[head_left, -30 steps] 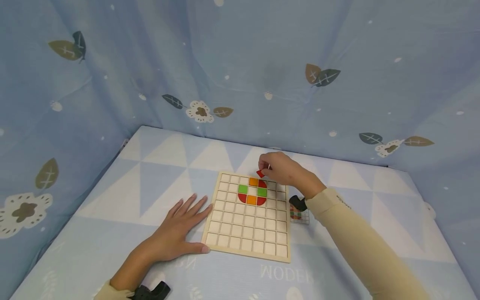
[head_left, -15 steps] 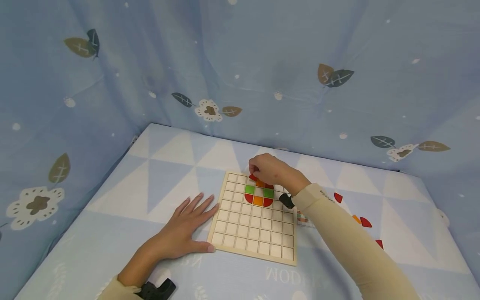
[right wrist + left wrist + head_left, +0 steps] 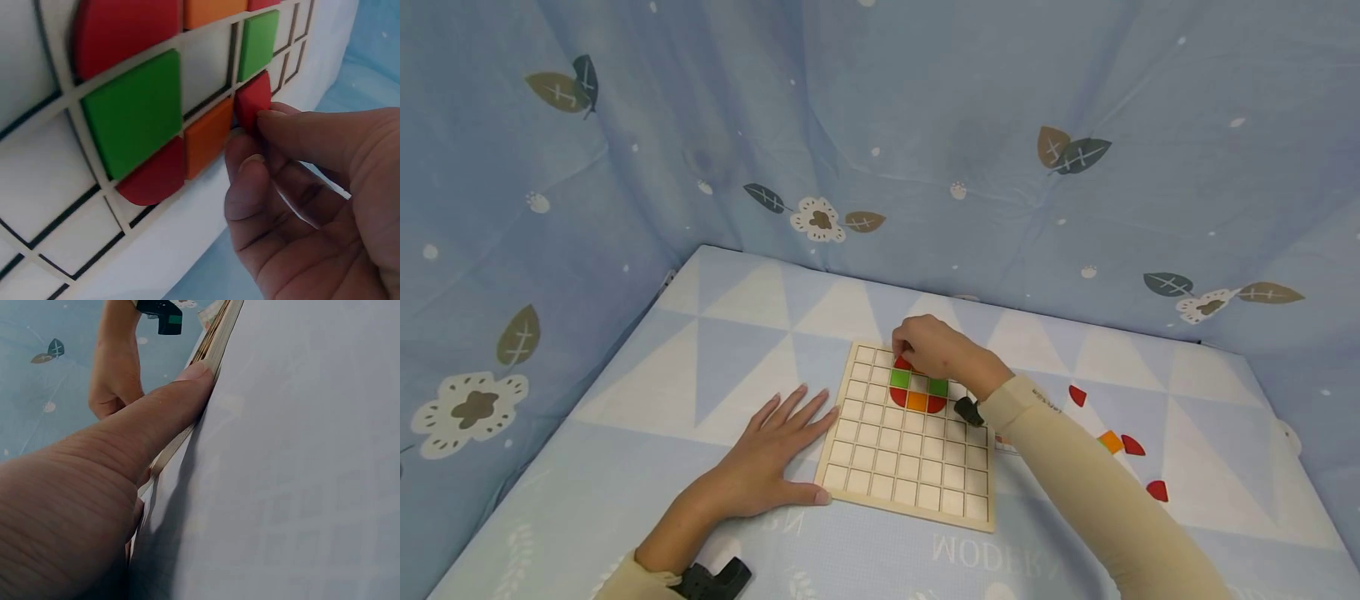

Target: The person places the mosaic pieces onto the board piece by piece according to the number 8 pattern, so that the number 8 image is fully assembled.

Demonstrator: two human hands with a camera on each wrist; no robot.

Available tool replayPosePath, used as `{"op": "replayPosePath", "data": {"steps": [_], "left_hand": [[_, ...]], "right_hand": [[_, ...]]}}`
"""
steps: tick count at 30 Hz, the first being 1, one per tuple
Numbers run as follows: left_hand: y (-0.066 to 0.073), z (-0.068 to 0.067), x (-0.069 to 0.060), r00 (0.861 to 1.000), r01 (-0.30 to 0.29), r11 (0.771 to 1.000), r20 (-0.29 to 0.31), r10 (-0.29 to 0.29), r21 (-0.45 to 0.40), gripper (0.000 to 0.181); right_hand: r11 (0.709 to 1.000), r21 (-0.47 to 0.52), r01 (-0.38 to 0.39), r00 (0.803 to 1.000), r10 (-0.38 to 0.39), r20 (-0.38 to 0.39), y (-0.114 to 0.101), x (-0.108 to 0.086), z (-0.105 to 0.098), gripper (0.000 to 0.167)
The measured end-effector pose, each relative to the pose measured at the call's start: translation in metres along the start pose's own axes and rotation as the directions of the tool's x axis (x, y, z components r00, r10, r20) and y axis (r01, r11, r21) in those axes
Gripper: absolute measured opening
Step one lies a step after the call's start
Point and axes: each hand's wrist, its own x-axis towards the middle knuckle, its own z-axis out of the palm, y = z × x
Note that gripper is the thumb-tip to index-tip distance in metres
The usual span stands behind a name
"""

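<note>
A square wooden grid board [image 3: 898,463] lies on the cloth. My left hand [image 3: 763,462] rests flat, fingers spread, beside its left edge; in the left wrist view the thumb [image 3: 150,419] touches the board's side. At the far edge, my right hand [image 3: 934,346] pinches a red quarter-circle tile [image 3: 253,100] between thumb and finger, at the ring's far left corner cell. Around an unfilled cell sit green squares [image 3: 134,112], orange squares [image 3: 209,137] and other red quarter-circles [image 3: 153,175]. From the head, my right hand covers the far orange and far right red tiles.
Loose red tiles [image 3: 1157,491] and an orange tile [image 3: 1110,442] lie right of the board, partly behind my right sleeve [image 3: 1075,467]. A small pattern card [image 3: 1004,445] shows at the board's right edge. A blue curtain [image 3: 925,150] hangs behind the table.
My right hand has carried the red tile left and down from beyond the board's far edge to the corner cell. My left hand stays by the board; the head view has shifted slightly.
</note>
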Motion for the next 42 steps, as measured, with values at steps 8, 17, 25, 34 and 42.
{"op": "replayPosePath", "data": {"steps": [8, 17, 25, 34, 42], "left_hand": [[0.0, 0.0, 0.001, 1.0, -0.004, 1.0, -0.002, 0.004, -0.004, 0.105], [0.003, -0.003, -0.001, 1.0, -0.006, 1.0, -0.005, 0.006, -0.01, 0.105], [0.004, -0.003, -0.001, 1.0, 0.008, 1.0, 0.001, -0.008, -0.009, 0.106], [0.006, 0.0, 0.002, 1.0, 0.003, 1.0, 0.017, -0.004, 0.014, 0.105], [0.003, 0.001, 0.0, 1.0, 0.03, 0.998, 0.003, -0.03, 0.058, 0.108]], "right_hand": [[1.0, 0.005, 0.001, 0.999, -0.001, -0.039, 0.0, -0.006, 0.005, 0.016], [0.998, 0.059, -0.031, 0.994, 0.037, -0.106, 0.005, -0.02, 0.006, 0.007], [0.993, 0.117, -0.005, 0.987, 0.024, -0.158, 0.015, -0.064, 0.002, 0.011], [0.982, 0.167, -0.089, 0.97, 0.123, -0.209, 0.035, -0.154, -0.004, 0.012], [0.951, 0.205, -0.233, 0.932, 0.278, -0.231, 0.056, -0.224, 0.0, 0.021]]}}
